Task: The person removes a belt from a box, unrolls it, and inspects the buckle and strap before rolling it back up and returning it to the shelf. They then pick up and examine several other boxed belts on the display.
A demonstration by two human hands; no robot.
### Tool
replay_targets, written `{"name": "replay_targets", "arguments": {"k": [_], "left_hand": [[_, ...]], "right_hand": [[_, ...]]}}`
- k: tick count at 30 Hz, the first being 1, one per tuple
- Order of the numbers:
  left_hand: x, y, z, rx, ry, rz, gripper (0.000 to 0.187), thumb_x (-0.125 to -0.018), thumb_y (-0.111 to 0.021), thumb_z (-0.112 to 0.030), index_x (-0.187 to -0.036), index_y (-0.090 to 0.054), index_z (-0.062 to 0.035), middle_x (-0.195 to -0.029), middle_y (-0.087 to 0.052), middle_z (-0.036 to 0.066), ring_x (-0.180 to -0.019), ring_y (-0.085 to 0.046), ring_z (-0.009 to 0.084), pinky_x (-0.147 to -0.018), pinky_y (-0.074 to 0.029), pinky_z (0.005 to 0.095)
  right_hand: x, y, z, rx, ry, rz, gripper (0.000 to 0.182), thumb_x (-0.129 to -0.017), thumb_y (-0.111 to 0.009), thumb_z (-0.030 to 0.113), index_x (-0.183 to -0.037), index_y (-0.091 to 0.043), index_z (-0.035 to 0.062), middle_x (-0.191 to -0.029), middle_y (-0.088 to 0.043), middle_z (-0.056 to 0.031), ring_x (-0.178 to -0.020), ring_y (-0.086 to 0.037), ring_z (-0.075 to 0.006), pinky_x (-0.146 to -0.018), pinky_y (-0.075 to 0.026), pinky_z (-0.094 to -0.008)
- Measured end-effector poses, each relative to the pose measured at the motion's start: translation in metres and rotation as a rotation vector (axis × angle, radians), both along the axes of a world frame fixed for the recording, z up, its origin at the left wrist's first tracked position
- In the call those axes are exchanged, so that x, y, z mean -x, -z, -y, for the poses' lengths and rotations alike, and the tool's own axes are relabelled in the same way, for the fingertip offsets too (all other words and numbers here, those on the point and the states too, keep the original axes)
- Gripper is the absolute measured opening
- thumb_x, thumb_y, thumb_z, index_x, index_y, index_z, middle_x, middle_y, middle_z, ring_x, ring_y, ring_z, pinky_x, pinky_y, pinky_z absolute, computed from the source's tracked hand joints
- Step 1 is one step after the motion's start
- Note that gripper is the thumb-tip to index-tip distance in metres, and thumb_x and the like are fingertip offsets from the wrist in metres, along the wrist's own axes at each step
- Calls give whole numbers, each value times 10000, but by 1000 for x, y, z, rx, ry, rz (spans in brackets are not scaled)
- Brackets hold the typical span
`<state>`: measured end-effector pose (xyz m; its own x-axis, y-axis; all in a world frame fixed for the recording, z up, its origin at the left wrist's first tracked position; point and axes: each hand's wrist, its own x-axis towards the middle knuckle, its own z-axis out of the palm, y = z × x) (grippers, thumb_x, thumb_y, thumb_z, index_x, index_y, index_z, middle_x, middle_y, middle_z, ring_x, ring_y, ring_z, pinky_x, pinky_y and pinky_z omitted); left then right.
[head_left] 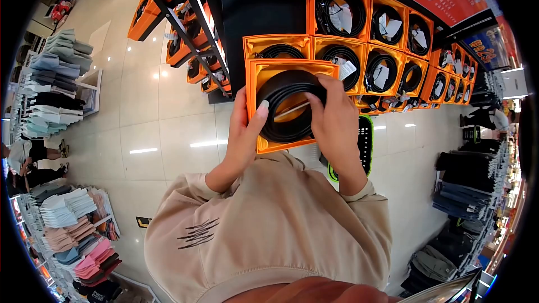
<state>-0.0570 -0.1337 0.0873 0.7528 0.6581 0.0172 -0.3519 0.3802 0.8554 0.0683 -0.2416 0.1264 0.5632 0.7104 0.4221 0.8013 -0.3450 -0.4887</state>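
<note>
In front of my chest is an open orange box point(293, 65) with a shiny gold-orange lining. A coiled black belt point(281, 86) lies in it, and something pale and thin shows inside the coil. My left hand point(245, 134) grips the box's left side, its thumb resting against the belt. From the right, my right hand point(335, 120) has its fingers and thumb closed around the coil's right edge. The undersides of the box and of my left fingers are hidden.
Beyond the box, a display shelf holds several orange boxes point(339, 8) of coiled belts, with a bare black panel point(258, 8) beside them. A green-rimmed black basket point(366, 140) is below my right forearm. Clothes racks point(62, 78) line both sides; people stand at far left.
</note>
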Motion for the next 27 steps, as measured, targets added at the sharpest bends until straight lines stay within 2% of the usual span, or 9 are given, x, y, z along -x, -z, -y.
{"name": "replay_targets", "arguments": {"k": [12, 13, 17, 19, 21, 23, 24, 26, 27], "left_hand": [[-8, 5, -9, 143, 167, 60, 597, -974, -537, -194, -1466, -245, -23, -1393, -425, 76, -1259, -436, 146, -1059, -359, 281], [-10, 4, -10, 215, 199, 57, 588, -980, -531, -193, -1467, -246, -30, -1398, -424, 73, -1261, -440, 146, -1058, -366, 284], [-19, 3, -26, 372, 179, -20, 508, -982, -536, -223, -1417, -349, -41, -1326, -509, 70, -1205, -521, 156, -1018, -436, 310], [-24, -9, -39, 319, 166, 25, 467, -984, -526, -272, -1363, -406, -26, -1275, -552, 78, -1165, -560, 167, -983, -467, 312], [-34, -11, -61, 306, 172, 28, 471, -987, -518, -299, -1349, -412, -16, -1270, -559, 85, -1159, -566, 172, -973, -471, 309], [-41, -20, -68, 156, 73, 95, 443, -989, -513, -300, -1318, -447, -10, -1267, -567, 88, -1148, -572, 174, -973, -467, 312], [-44, -24, -72, 83, 19, 126, 430, -990, -511, -300, -1302, -465, -7, -1266, -571, 89, -1143, -575, 174, -973, -466, 314], [-60, -29, -90, 123, -20, 83, 455, -977, -541, -304, -1309, -461, -4, -1274, -564, 83, -1153, -566, 174, -977, -458, 308], [-68, -31, -99, 143, -39, 63, 468, -970, -556, -305, -1313, -459, -2, -1277, -561, 80, -1159, -561, 174, -979, -455, 305]], "right_hand": [[-20, -29, -5, -469, 144, 175, 335, -879, -580, -14, -1211, -530, -10, -1068, -596, -205, -906, -618, -376, -792, -506, -372], [-25, -27, -5, -527, 190, 190, 293, -917, -564, 22, -1204, -528, -22, -1063, -610, -172, -895, -633, -293, -804, -497, -328], [-26, -34, 8, -873, 317, -319, 295, -956, -573, 96, -1215, -532, -37, -1071, -619, -72, -945, -578, -116, -835, -464, -253], [-38, -23, 20, -1020, 315, -366, 355, -935, -582, 66, -1259, -508, -59, -1146, -627, -109, -989, -610, -155, -878, -481, -274], [-44, -19, 29, -1177, 156, -523, 389, -928, -592, 111, -1267, -502, -57, -1170, -613, -168, -895, -645, -205, -770, -543, -301], [-52, -24, 42, -1182, 164, -851, 404, -947, -601, 270, -1219, -543, -23, -1078, -632, -131, -775, -619, -175, -637, -525, -279], [-67, 0, 51, -842, 336, -290, 409, -943, -606, 301, -1204, -553, -9, -1040, -629, -113, -737, -610, -170, -598, -511, -276], [-75, 15, 54, -610, 423, -61, 424, -933, -618, 340, -1197, -558, 13, -995, -621, -92, -681, -598, -167, -544, -490, -275], [-63, -2, 53, -743, 364, -380, 433, -928, -624, 347, -1205, -553, 21, -988, -617, -90, -663, -596, -169, -529, -484, -278]]}}
